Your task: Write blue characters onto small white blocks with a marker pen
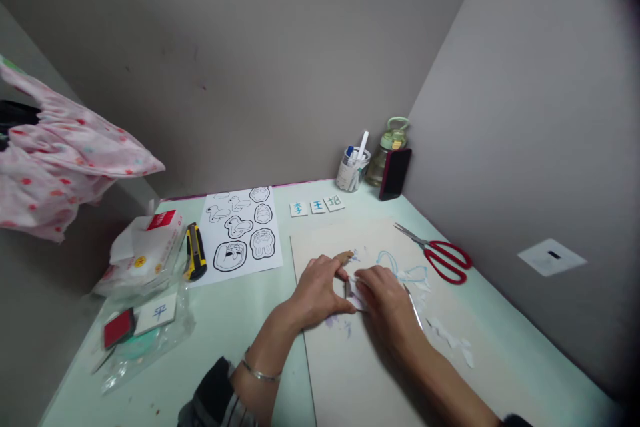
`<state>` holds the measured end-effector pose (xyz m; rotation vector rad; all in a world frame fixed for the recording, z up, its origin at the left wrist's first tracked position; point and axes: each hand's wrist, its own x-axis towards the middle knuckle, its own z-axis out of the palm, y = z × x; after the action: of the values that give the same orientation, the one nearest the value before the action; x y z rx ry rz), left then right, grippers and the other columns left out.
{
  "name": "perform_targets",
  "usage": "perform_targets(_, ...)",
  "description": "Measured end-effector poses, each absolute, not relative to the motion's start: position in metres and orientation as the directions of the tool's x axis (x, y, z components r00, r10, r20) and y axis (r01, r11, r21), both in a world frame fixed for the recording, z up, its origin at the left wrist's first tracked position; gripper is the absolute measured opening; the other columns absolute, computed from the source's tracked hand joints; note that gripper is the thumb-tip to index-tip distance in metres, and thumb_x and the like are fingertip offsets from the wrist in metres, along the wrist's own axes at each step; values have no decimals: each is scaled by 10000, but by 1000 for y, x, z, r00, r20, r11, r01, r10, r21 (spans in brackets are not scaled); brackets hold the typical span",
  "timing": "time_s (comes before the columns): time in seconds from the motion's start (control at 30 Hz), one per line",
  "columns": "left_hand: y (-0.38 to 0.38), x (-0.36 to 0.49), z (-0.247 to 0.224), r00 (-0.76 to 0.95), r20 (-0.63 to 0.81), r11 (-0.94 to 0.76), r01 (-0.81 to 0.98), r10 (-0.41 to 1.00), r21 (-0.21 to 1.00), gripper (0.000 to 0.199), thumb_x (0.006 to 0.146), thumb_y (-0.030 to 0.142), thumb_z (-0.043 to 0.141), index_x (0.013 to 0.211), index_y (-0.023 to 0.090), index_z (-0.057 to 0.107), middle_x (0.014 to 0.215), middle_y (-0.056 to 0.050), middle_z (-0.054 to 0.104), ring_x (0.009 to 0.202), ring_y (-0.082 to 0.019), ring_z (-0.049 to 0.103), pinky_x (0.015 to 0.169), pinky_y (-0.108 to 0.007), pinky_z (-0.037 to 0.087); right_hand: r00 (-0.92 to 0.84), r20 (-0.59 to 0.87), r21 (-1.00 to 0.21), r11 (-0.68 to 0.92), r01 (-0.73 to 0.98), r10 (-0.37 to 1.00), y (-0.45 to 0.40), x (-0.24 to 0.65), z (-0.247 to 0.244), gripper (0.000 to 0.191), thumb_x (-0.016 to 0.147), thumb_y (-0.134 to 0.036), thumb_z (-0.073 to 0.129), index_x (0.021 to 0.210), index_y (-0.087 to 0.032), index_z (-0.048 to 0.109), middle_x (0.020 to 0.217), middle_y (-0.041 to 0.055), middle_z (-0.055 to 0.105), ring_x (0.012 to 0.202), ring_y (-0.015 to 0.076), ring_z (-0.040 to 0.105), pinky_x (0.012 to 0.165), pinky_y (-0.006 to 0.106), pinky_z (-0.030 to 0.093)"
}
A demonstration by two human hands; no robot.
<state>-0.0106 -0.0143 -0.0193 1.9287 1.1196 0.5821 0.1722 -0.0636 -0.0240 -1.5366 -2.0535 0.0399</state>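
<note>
Soft, even indoor light; faint shadows. Wide-angle distortion bends the edges; dark vignette at right corners; slight overall blur.

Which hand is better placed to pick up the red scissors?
Probably the right hand. The red scissors lie on the table to its right, close by, while the left hand is farther off and presses the small paper piece on the board. The right hand also seems to hold a thin tool.

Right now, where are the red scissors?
Head view: the red scissors lie on the table's right side, by the board's far right corner, beyond the right hand, blades pointing left.
</note>
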Motion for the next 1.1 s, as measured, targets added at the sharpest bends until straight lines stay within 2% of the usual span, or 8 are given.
perform_targets(0.1, -14, -10, -19, 508, -15, -272, 485, 861, 831, 987, 595, 297, 909, 1466, 321, 446, 1095, 28, 715, 1098, -286, 521, 1005, -390, 403, -37, 464, -399, 246, 883, 885, -64, 189, -17, 83, 975, -228, 495, 985, -209, 575, 861, 54, 660, 733, 210, 634, 640, 310, 486)
perform_targets(0.17, -14, -10, -19, 511, -19, -269, 484, 859, 833, 991, 593, 300, 911, 1466, 332, 444, 1100, 32, 716, 1105, -288, 516, 1002, -389, 406, -10, 471, -412, 230, 882, 882, -68, 193, -14, 99, 984, -265, 496, 948, -213, 571, 850, 50, 656, 682, 197, 629, 607, 304, 485)
perform_targets(0.3, -14, -10, -18, 508, -24, -265, 489, 861, 831, 985, 607, 307, 898, 1476, 331, 433, 1111, 20, 712, 1106, -296, 514, 1015, -403, 397, -159, 451, -377, 349, 858, 878, -85, 183, -20, 143, 967, -175, 487, 976, -212, 625, 961, 90, 666, 865, 233, 644, 741, 348, 531)
perform_targets(0.43, -14, -11, -18, 510, -26, -263, 487, 860, 833, 984, 598, 302, 898, 1469, 338, 442, 1103, 22, 711, 1103, -289, 516, 1011, -391, 399, -339, 420, -334, 491, 805, 842, -103, 179, -29, 415, 897, 2, 415, 1190, -211, 618, 1096, 115, 672, 1007, 236, 625, 804, 348, 554)
perform_targets(0.53, -14, -11, -18, 514, -23, -266, 482, 857, 835, 985, 597, 325, 904, 1469, 341, 445, 1110, 24, 711, 1109, -285, 516, 1006, -387, 400, -382, 391, -321, 513, 796, 837, -99, 181, -29, 401, 884, 18, 441, 1161, -211, 618, 1048, 102, 665, 975, 231, 618, 767, 329, 553)
perform_targets(0.67, -14, -10, -18, 518, -8, -282, 479, 855, 832, 960, 621, 331, 889, 1472, 313, 445, 1111, 15, 720, 1118, -290, 523, 1031, -407, 378, -355, 361, -312, 470, 826, 862, -81, 176, -26, 334, 856, 21, 488, 1064, -204, 622, 1006, 99, 640, 920, 247, 595, 702, 339, 524)
perform_targets(0.83, -13, -9, -19, 515, -6, -282, 479, 857, 831, 936, 626, 338, 877, 1463, 316, 458, 1098, 10, 725, 1091, -299, 532, 1010, -411, 398, -373, 329, -325, 475, 818, 867, -88, 174, -22, 330, 865, 27, 454, 1023, -219, 607, 945, 73, 625, 860, 227, 572, 692, 327, 506)
perform_targets(1.1, -14, -9, -21, 505, 4, -284, 479, 863, 831, 940, 621, 311, 867, 1467, 295, 458, 1115, -6, 713, 1095, -295, 540, 1018, -406, 399, -386, 292, -347, 473, 810, 875, -74, 166, -20, 333, 856, 40, 469, 1026, -209, 609, 936, 72, 607, 895, 241, 554, 700, 333, 484)
